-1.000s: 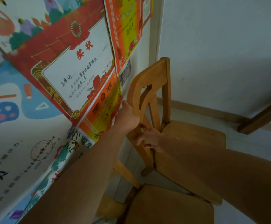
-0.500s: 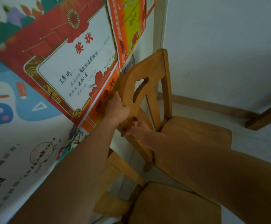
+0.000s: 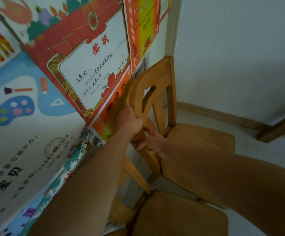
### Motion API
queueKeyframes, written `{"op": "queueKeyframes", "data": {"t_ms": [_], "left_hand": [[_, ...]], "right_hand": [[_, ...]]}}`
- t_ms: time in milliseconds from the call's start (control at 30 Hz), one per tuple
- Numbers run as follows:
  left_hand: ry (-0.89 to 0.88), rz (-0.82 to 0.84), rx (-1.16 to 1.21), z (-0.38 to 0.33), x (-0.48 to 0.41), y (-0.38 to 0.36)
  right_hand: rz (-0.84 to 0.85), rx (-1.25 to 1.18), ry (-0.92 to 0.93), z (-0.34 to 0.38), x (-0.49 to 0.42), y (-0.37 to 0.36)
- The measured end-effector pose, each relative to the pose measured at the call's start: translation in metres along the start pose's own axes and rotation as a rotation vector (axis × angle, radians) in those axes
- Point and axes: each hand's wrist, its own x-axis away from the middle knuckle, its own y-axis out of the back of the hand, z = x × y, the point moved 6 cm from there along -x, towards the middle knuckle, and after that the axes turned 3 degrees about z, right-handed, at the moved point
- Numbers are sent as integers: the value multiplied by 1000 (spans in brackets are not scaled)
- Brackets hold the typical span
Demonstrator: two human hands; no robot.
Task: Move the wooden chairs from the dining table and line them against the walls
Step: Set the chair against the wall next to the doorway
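Note:
A wooden chair [image 3: 201,138] stands in the room's corner, its backrest [image 3: 155,82] close to the poster-covered left wall. My left hand [image 3: 129,122] grips the near edge of that backrest from the wall side. My right hand [image 3: 151,139] holds the same upright from the seat side, just below the left hand. A second wooden chair [image 3: 177,217] sits right below, nearer to me, with only its seat and part of its back showing.
Colourful posters and certificates [image 3: 90,62] cover the left wall. A plain pale wall [image 3: 240,48] with a wooden skirting board [image 3: 223,114] meets it at the corner. A dark wooden bar [image 3: 279,126] juts in at the right. Pale floor tiles [image 3: 265,150] lie beyond the chair.
The chair's backrest has shifted a little closer to the left wall and corner. Both hands stay gripped on the same upright.

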Motion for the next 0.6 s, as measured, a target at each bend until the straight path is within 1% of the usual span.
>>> {"op": "queueKeyframes", "data": {"t_ms": [167, 367, 600], "left_hand": [[46, 12, 79, 15, 11, 3], [78, -4, 58, 33, 20, 13], [81, -7, 59, 33, 16, 14]], "right_hand": [[42, -12, -14, -7, 7, -12], [60, -24, -36, -11, 12, -31], [59, -1, -32, -2, 13, -34]]}}
